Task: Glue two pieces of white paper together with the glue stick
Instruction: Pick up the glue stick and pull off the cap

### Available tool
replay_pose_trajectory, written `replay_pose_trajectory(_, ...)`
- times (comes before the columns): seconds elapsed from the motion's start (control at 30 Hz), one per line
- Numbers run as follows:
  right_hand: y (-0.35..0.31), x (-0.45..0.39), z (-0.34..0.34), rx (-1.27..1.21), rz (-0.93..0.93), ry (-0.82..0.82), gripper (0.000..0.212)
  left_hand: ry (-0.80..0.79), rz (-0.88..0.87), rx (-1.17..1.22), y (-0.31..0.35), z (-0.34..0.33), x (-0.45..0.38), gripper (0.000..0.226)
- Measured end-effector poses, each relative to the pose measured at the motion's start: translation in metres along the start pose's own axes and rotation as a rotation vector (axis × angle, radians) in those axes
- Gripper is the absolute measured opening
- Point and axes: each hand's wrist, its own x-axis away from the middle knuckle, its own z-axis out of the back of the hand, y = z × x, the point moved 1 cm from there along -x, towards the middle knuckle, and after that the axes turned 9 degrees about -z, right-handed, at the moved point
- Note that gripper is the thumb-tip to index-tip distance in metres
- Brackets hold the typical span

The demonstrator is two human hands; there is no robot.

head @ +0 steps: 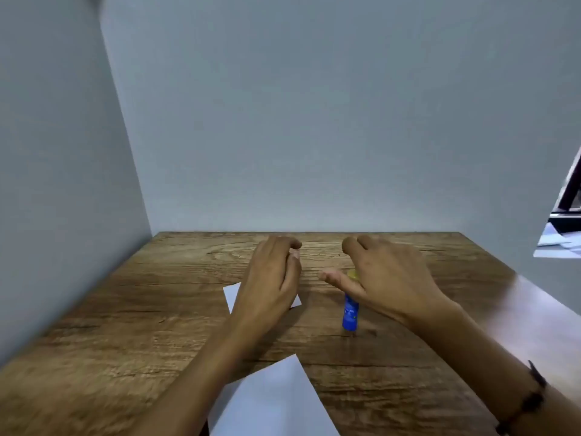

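Under the right hand (382, 275), its grip spread and holding nothing, stands the glue stick (351, 311), partly hidden.

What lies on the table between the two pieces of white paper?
Only bare wooden table shows between the far paper and the near paper in the head view, though the left hand and its forearm hide part of that stretch.

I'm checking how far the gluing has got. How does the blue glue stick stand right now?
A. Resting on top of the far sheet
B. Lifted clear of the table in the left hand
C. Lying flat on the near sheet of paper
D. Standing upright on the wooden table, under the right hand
D: the glue stick stands upright on the bare wooden table, with the right hand spread over its yellow top.
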Motion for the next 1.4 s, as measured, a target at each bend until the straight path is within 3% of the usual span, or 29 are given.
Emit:
replay_pose_trajectory(0.07,-0.001,0.0,-0.006,0.109,0.034,-0.081,0.068,0.004,0.015,0.019,0.0,0.001,0.0,0.035)
replay_pose_trajectory(0.17,0.001,0.0,-0.012,0.027,0.015,-0.167,0.045,-0.089,0.005,0.076,0.002,-0.005,0.005,0.027)
replay_pose_trajectory(0.37,-0.007,0.003,-0.009,-0.225,-0.003,-0.026,0.032,-0.349,-0.103,0.221,0.018,-0.019,0.013,0.022)
replay_pose_trajectory(0.57,-0.019,0.005,-0.01,-0.402,0.031,0.083,0.026,-0.202,-0.161,0.164,0.021,-0.018,0.01,0.01)
replay_pose_trajectory(0.8,-0.02,0.004,-0.007,-0.476,0.082,0.129,0.024,-0.164,-0.192,0.17,0.024,-0.015,0.009,0.004)
replay_pose_trajectory(0.97,-0.018,0.003,-0.006,-0.488,0.132,0.104,0.026,-0.147,-0.2,0.126,0.023,-0.014,0.008,0.007)
replay_pose_trajectory(1.13,-0.017,0.002,-0.003,-0.49,0.217,0.059,0.016,-0.13,-0.18,0.107,0.02,-0.013,0.007,0.022)
replay_pose_trajectory(1.3,0.004,-0.006,0.013,-0.559,0.268,0.04,0.011,-0.194,-0.117,0.089,0.01,-0.015,0.011,0.023)
replay_pose_trajectory(1.4,0.019,-0.01,0.007,-0.466,0.198,-0.094,0.02,-0.161,-0.008,0.123,0.001,-0.017,0.011,0.017)
